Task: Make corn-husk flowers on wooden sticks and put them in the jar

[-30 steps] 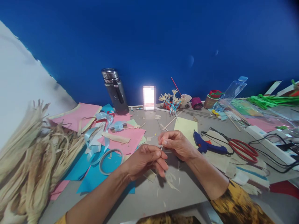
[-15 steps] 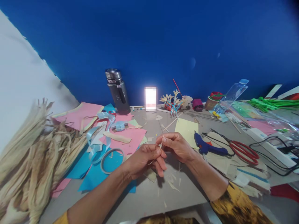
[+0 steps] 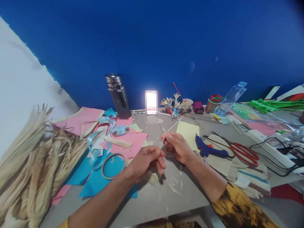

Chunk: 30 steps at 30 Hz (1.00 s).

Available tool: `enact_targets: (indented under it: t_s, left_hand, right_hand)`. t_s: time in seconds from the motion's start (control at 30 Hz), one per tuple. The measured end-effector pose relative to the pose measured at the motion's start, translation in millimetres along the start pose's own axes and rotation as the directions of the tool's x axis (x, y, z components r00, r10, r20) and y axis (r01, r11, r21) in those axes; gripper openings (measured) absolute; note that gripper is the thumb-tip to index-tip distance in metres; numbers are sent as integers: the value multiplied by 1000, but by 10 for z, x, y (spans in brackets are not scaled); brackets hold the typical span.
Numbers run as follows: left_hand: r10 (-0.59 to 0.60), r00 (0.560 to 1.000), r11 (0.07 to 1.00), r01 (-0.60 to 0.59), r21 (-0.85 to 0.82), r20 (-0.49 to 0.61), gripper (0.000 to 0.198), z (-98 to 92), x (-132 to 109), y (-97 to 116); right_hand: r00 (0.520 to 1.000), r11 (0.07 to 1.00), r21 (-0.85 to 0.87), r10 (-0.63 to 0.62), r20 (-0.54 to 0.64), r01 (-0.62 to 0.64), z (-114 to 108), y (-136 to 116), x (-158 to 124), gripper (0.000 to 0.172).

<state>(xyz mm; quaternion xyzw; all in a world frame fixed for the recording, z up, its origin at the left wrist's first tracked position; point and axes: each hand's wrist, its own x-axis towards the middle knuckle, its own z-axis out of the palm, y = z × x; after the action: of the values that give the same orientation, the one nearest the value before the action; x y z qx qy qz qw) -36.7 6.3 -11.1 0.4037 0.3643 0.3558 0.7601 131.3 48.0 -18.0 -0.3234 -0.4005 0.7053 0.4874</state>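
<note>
Over the middle of the table, my left hand (image 3: 146, 161) pinches the lower part of a thin pale stem (image 3: 161, 145) between thumb and fingertips. Just above and to the right, my right hand (image 3: 178, 146) is closed on the stem's upper end. Only a short length shows between the two hands, and its material is too fine to make out. Pale husk scraps (image 3: 175, 189) lie on the grey table (image 3: 185, 202) below. Behind the hands stands a bunch of small husk flowers (image 3: 174, 104) with light blue stems.
Dried corn husks (image 3: 45, 171) fill the left side. Near them are a tape roll (image 3: 103, 167), pink paper (image 3: 133, 142) and a dark flask (image 3: 118, 99). A blue glue gun (image 3: 211, 150), red-handled scissors (image 3: 244, 153), a power strip (image 3: 270, 148) and a clear bottle (image 3: 231, 98) are on the right.
My right hand has shifted slightly up and away from the left, its fingers curling more around the stem. A little more stem shows between the hands. The view has shifted slightly.
</note>
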Motion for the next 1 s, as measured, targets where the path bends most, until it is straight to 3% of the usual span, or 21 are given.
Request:
enact_targets:
  t_s: [0.17, 0.33, 0.53, 0.73, 0.9, 1.0]
  left_hand:
    - [49, 996, 999, -51, -18, -76, 35, -2, 13, -3]
    - [64, 982, 997, -57, 42, -175, 34, -39, 31, 10]
    - [223, 885, 966, -144, 213, -410, 27, -97, 72, 87]
    - [390, 810, 915, -289, 281, -438, 19, -137, 82, 109]
    - [371, 841, 929, -334, 161, -394, 20, -94, 71, 112]
    - [470, 791, 866, -328, 378, -391, 12, -89, 57, 93]
  right_hand:
    - [993, 997, -9, 80, 87, -80, 43, 26, -32, 37]
    - [1000, 999, 41, 22, 13, -23, 23, 51, 12, 34]
    - [995, 999, 40, 1, -100, 3, 12, 44, 41, 35]
    - [993, 998, -65, 9, -118, -17, 11, 72, 18, 38]
    - [998, 990, -133, 39, -56, -46, 66, 79, -1, 34]
    - [997, 981, -186, 45, -56, -54, 107, 84, -13, 28]
